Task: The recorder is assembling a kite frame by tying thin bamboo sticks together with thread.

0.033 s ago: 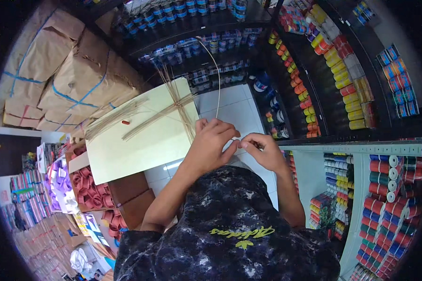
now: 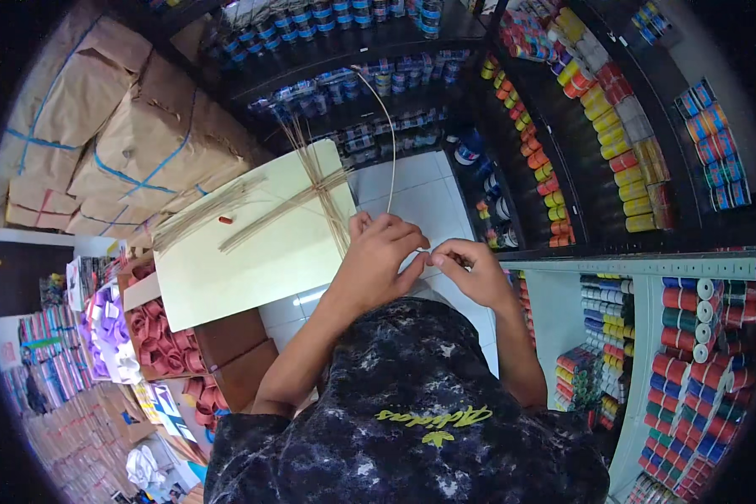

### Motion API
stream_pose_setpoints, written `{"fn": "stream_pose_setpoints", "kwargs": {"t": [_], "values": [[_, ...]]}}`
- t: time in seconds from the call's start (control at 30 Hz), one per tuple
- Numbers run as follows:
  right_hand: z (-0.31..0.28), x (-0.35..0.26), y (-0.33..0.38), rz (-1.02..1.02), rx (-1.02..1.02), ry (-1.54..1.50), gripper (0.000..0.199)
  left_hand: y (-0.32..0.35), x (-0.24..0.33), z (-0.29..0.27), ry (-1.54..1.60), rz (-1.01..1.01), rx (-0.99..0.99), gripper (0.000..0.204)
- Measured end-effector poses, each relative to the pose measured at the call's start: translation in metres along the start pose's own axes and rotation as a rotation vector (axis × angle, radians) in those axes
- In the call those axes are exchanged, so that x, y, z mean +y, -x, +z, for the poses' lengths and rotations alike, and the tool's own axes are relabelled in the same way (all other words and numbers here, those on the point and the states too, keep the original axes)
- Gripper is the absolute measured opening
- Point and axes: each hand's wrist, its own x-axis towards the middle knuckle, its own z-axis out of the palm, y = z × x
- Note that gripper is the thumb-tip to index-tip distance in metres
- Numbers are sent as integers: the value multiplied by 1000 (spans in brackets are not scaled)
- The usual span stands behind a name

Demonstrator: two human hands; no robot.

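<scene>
My left hand and my right hand meet in front of my chest, fingertips pinched together on a thin pale straw strand. The strand arcs up and away from my fingers toward the shelves. Just left of my left hand, a bundle of similar straw strands lies crossed and fanned out on a cream board. A small red piece rests on the board among the strands.
Brown paper parcels tied with blue cord are stacked at the left. Shelves of coloured spools fill the back and right. A box of red rolls and ribbon bows sit below the board. White floor tiles lie ahead.
</scene>
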Motion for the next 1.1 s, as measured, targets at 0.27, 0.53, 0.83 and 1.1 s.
{"fn": "stream_pose_setpoints", "kwargs": {"t": [0.27,0.53,0.83,1.1], "values": [[2,-5,-1,-22,19,76,15,3,-10,3,-37,21,-86,11],[23,-3,-3,43,225,-113,28,-3,-18,-2,-33,-24,-42,8],[34,-13,-5,50,194,-186,38,-4,-19,-2,-16,-50,-7,8],[37,-10,-7,66,220,-172,27,-4,-20,-2,9,-50,18,7]]}}
